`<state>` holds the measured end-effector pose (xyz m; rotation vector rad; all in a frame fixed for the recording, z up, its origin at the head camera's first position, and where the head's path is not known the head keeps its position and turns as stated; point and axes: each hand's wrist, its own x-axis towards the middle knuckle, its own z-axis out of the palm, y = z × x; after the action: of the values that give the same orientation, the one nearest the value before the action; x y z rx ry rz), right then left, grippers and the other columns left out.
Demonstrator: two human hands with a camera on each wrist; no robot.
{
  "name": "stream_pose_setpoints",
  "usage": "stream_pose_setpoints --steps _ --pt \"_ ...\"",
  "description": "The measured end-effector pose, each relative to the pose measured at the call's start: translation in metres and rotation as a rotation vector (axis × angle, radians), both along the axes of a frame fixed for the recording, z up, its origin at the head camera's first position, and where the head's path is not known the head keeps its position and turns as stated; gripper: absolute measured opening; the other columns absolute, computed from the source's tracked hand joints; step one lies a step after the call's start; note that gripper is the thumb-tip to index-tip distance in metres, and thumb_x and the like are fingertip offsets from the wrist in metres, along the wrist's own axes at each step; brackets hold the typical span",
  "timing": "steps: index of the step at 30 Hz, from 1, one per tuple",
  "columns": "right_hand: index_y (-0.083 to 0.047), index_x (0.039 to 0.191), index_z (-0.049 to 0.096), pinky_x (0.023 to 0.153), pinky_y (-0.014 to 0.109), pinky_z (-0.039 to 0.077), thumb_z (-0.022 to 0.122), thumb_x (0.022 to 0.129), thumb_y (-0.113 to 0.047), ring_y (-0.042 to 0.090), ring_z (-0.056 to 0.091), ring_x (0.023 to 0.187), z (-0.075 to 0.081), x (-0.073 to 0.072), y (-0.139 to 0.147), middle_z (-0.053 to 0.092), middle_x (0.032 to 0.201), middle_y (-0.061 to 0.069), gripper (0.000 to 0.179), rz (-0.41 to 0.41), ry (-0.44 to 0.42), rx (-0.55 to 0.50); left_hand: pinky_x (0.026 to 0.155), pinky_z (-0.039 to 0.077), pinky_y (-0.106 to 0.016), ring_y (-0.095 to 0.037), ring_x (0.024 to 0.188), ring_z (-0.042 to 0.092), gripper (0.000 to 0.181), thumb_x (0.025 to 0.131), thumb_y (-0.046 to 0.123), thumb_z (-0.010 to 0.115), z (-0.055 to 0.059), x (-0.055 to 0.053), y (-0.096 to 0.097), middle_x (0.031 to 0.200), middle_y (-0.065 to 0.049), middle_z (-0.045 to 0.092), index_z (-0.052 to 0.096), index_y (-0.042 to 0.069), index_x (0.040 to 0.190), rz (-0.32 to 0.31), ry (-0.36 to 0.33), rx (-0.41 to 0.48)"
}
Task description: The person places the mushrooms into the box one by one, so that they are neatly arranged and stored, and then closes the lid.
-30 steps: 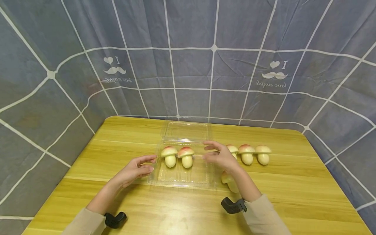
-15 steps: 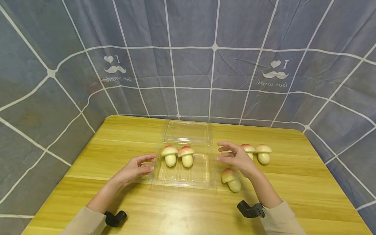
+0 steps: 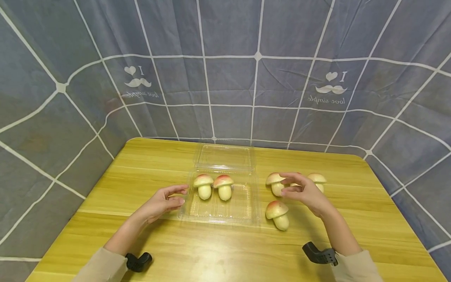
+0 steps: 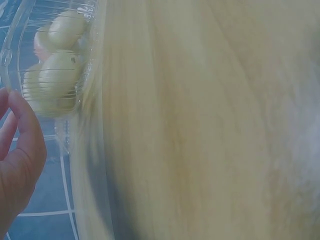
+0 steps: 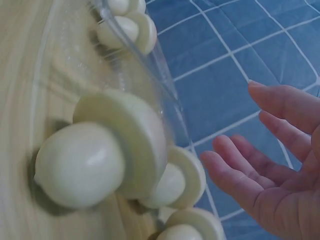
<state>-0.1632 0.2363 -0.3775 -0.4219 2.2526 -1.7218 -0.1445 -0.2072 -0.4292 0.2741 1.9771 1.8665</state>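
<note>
tabletop [image 3: 158, 156]: yellow wood grain in long streaks, rounded far corners, a bright patch of glare near the front middle; it looks paler in both wrist views.
cloth [image 3: 232, 39]: grey-blue, creased, crossed by white grid lines, hanging behind the tabletop and round both sides.
print [image 3: 330, 89]: white heart, moustache and mirror-reversed lettering, shown twice on the cloth.
clear box [image 3: 243, 201]: on the middle of the tabletop, its lid [image 3: 225, 156] laid back toward the cloth.
boxed mushrooms [image 3: 204, 188]: two, side by side in the box's far left part, red-tinged caps toward the cloth.
mushroom row [image 3: 276, 185]: three, right of the box, the middle one mostly hidden.
near mushroom [image 3: 277, 215]: tilted, in front of the row's left end.
left hand [image 3: 160, 203]: at the box's left rim, thumb and fingers apart; i cannot tell how firmly they touch.
right hand [image 3: 308, 194]: at the row, fingers loosely spread; i cannot tell whether a fingertip touches a cap.
sleeves [image 3: 102, 268]: beige.
</note>
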Motion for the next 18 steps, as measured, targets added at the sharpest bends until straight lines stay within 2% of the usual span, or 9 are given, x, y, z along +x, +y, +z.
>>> stream_pose_setpoints --steps 7,18 --pt "0.009 0.134 0.037 0.08 0.029 0.051 0.068 0.084 -0.005 0.049 0.048 0.108 -0.008 0.006 0.011 0.037 0.129 0.031 0.061 0.014 -0.008 -0.008 0.074 0.05 -0.021 -0.007 0.091 0.055 0.06 0.09 0.005 0.059 0.001 0.001 0.0 0.128 -0.028 0.036 0.029 -0.012 0.139 0.007 -0.002 -0.005" --pt "0.009 0.134 0.036 0.079 0.03 0.051 0.069 0.083 -0.007 0.044 0.051 0.107 -0.021 0.014 0.022 0.037 0.126 0.034 0.063 0.002 -0.043 0.014 0.076 0.05 -0.022 -0.01 0.095 0.056 0.059 0.09 0.006 0.059 0.0 0.0 -0.001 0.129 -0.028 0.035 0.03 -0.012 0.139 -0.002 -0.002 0.011"
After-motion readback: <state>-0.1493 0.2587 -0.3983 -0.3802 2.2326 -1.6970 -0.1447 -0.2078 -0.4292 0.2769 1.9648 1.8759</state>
